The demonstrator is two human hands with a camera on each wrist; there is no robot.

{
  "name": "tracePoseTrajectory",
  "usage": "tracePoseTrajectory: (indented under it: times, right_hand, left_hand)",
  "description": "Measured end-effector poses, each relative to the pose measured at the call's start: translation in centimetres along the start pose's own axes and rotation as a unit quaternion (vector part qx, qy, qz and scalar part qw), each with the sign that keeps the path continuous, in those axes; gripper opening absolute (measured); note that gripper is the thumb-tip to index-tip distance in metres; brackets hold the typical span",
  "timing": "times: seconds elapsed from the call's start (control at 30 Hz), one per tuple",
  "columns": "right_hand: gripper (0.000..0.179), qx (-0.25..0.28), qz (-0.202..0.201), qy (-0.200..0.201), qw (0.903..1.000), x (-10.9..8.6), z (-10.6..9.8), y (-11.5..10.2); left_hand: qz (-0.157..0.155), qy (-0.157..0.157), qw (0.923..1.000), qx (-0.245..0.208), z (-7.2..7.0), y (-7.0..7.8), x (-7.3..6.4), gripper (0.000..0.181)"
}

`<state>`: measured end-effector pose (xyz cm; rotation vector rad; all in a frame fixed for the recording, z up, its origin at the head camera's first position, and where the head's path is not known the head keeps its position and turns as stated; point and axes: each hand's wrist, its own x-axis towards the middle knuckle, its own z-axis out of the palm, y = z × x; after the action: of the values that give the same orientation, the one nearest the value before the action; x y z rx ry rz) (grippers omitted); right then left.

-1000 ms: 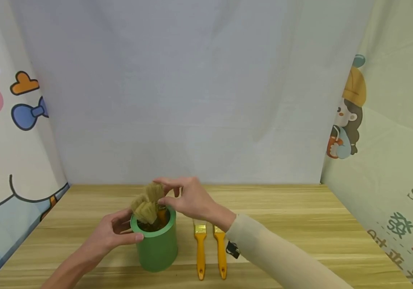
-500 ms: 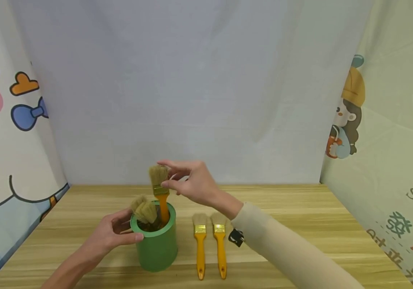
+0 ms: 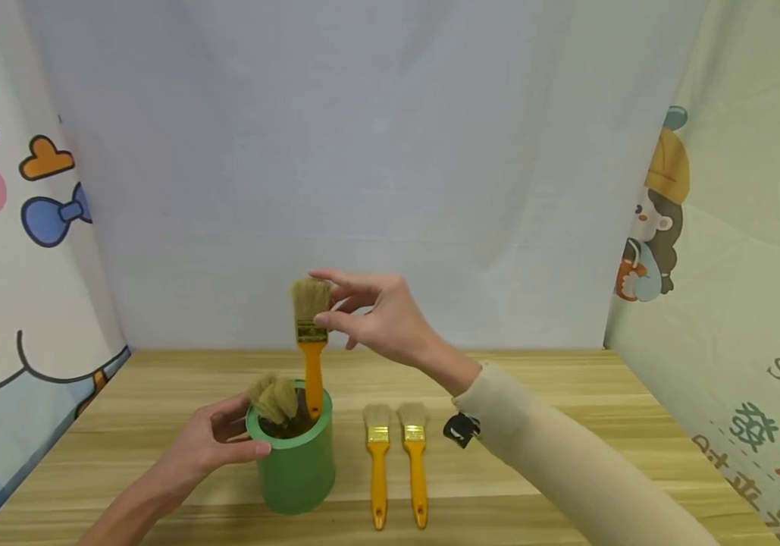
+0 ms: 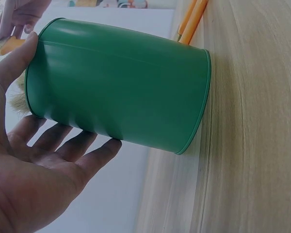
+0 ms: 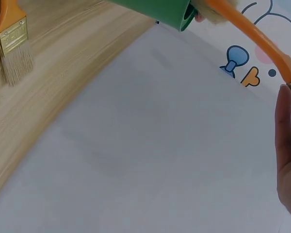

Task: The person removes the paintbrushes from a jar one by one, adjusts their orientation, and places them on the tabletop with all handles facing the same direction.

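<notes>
In the head view, my right hand (image 3: 393, 322) pinches a paintbrush (image 3: 313, 371) near its metal band, bristles up. The brush's orange handle hangs downward, its tip overlapping the mouth of a green cylindrical can (image 3: 297, 478). My left hand (image 3: 208, 440) holds that can from the left, thumb at the rim. The left wrist view shows its fingers (image 4: 94, 158) spread along the can's side. More bristle heads (image 3: 274, 398) poke out of the can at the left; their handles are hidden inside.
Two paintbrushes with orange handles, a left one (image 3: 378, 470) and a right one (image 3: 416, 470), lie side by side on the wooden table (image 3: 553, 447), right of the can. A pale cloth (image 3: 376, 167) hangs behind the table, with printed cloths at both sides.
My right hand has drawn the paintbrush up out of the can, moving up and slightly right. The left hand and the can have stayed in place.
</notes>
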<state>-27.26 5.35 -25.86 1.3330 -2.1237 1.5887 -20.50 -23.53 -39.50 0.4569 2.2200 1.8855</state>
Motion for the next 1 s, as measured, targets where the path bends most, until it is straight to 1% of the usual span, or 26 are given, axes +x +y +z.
tracePoseTrajectory:
  times: [0.17,0.27,0.37,0.5,0.6,0.77,1.0]
  right_hand:
    - [0.050,0.018,0.000,0.003,0.9998,0.0,-0.9,-0.6]
    - [0.050,0.018,0.001,0.003,0.9998,0.0,-1.5,-0.9]
    - [0.051,0.016,0.008,0.001,0.9998,-0.1,-2.0,-1.2]
    - [0.051,0.013,0.022,-0.005,0.9997,-0.5,-2.6,-1.4]
    - [0.051,0.015,0.034,-0.010,0.9992,-1.0,-3.1,-1.2]
    - [0.051,0.010,0.054,-0.015,0.9984,-2.3,-3.8,-0.6]
    - [0.053,0.006,0.095,-0.019,0.9953,-4.3,-4.6,0.9]
  left_hand:
    - [0.006,0.003,1.0000,0.003,-0.1,-0.2,0.0,0.084]
    - [0.009,0.008,0.9999,0.004,-0.1,-0.2,-0.1,0.083]
    - [0.013,0.009,0.9999,0.006,-0.1,-0.1,-0.1,0.083]
    - [0.012,0.012,0.9998,0.007,0.0,-0.1,-0.3,0.084]
    - [0.012,0.017,0.9998,0.009,0.1,-0.1,-0.5,0.083]
    - [0.023,0.016,0.9995,0.010,0.2,-0.1,-0.4,0.083]
    - [0.021,0.016,0.9996,0.009,0.2,0.0,-0.4,0.082]
